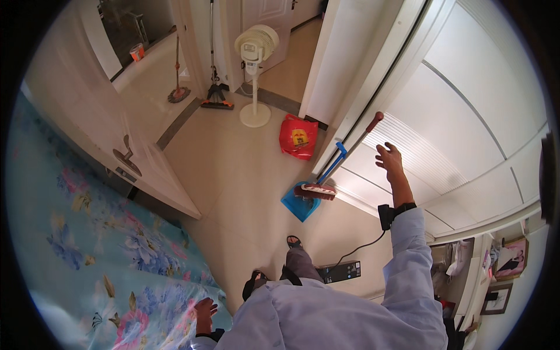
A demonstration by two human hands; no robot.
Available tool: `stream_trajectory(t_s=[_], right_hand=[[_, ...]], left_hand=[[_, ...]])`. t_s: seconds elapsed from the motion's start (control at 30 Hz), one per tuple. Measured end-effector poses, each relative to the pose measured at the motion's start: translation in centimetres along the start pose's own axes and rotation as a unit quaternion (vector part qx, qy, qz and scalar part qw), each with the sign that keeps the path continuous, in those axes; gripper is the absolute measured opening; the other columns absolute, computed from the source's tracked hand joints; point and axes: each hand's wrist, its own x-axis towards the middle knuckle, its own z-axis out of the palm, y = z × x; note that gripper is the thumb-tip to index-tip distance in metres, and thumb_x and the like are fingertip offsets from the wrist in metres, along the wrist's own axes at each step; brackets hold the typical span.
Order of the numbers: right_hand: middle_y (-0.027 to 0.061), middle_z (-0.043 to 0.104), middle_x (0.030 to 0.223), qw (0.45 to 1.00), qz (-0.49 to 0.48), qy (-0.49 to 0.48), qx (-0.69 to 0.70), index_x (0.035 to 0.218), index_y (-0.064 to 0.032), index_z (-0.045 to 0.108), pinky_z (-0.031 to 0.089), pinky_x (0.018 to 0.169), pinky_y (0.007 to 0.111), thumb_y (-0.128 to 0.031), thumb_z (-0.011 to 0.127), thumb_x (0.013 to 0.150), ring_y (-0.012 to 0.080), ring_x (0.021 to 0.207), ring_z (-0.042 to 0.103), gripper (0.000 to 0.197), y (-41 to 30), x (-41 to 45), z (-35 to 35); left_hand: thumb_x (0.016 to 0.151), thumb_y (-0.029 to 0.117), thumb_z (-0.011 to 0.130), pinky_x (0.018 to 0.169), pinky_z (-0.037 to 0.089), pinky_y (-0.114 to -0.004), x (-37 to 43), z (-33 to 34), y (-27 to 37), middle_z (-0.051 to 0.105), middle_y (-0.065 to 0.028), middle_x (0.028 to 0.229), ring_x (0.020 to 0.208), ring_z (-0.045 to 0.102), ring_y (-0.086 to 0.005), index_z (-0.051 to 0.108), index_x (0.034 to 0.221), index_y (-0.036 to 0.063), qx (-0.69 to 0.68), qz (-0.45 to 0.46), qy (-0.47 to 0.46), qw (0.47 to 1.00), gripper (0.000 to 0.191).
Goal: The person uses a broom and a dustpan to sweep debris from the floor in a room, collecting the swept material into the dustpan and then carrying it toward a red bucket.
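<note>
My right hand [388, 158] is raised in front of the white sliding wardrobe door [442, 135], its fingers apart and nothing in them. Just left of it, a broom with a dark red handle end [375, 122] leans at the wardrobe, its bristle head [319, 191] resting over a blue dustpan [302, 205] with an upright blue handle. My left hand [205, 308] hangs low beside the blue floral bed cover [144, 284], fingers spread and holding nothing visible. A black device with a cable is strapped to my right wrist.
A red bag [299, 136] stands on the floor near the doorway, beside a white pedestal fan [255, 78]. A floor squeegee or mop [216, 103] and a string mop [178, 94] stand farther off. The open door [127, 131] is at left; a black box [345, 272] lies near my feet.
</note>
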Motion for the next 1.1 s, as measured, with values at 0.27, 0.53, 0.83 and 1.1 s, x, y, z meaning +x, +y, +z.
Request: stream_trajectory(t_s=[0.27,0.53,0.83,1.1], right_hand=[[0.0091,0.066,0.092,0.991,-0.085,0.02,0.104,0.105,0.0007,0.059,0.044,0.071,0.03,-0.037,0.074,0.075,0.0131,0.076,0.054,0.051,2.0,12.3,4.0],[0.0053,0.058,0.059,0.968,-0.104,-0.17,0.154,0.067,-0.0046,0.055,0.042,0.058,0.027,-0.027,0.068,0.086,0.0136,0.056,0.054,0.032,-0.1,11.7,7.5],[0.0008,0.053,0.057,0.942,-0.137,-0.304,0.034,0.067,-0.0018,0.056,0.04,0.052,0.025,-0.026,0.07,0.086,0.0087,0.056,0.049,0.033,-4.1,3.4,9.8],[-0.0011,0.046,0.053,0.774,-0.215,-0.582,0.128,0.062,-0.0014,0.05,0.029,0.043,0.024,-0.003,0.06,0.083,0.0059,0.046,0.04,0.024,-8.2,-3.6,12.2]], left_hand=[[0.076,0.016,0.069,0.06,0.054,-0.035,-4.5,7.5,0.7,0.065,-0.0098,0.093,0.073,0.067,-0.0265,0.059,0.112,0.002,-0.045,-0.021,0.074,0.996,0.039],[0.085,0.017,0.062,0.053,0.048,-0.028,-5.8,16.8,1.5,0.064,-0.0088,0.082,0.063,0.061,-0.0171,0.063,0.101,-0.0032,-0.105,-0.011,-0.032,0.994,0.026],[0.079,0.017,0.065,0.097,0.044,-0.04,-6.4,43.0,25.1,0.059,-0.0172,0.12,0.113,0.055,-0.0332,0.057,0.12,0.0059,0.442,0.347,-0.044,0.826,0.044],[0.063,0.009,0.065,0.098,0.033,-0.052,-7.0,51.8,26.1,0.06,-0.0062,0.099,0.104,0.052,-0.0272,0.064,0.087,0.0121,0.524,0.599,-0.074,0.601,0.024]])
